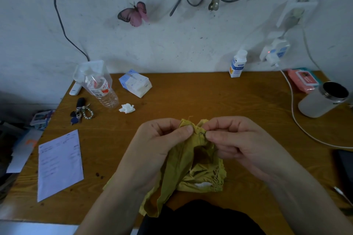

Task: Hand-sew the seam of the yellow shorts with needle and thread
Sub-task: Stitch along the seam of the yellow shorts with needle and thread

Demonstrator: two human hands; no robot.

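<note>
1. The left hand [164, 137] pinches the yellow shorts [191, 166] at the seam – holding it steady above the table [191, 93].
2. The right hand [231, 137] pinches what is probably the needle [202, 134] – just beside that seam.

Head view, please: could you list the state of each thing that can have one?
Shorts: bunched, lifted at the seam, lower part draped off the table edge.
Left hand: grip pinched on the shorts.
Right hand: grip pinched at the seam; needle too small to confirm.
Water bottle: lying tilted, looks empty.
Tissue: crumpled.
Jar: open, tipped toward the camera.
Charger: plugged in, cable attached.
</note>
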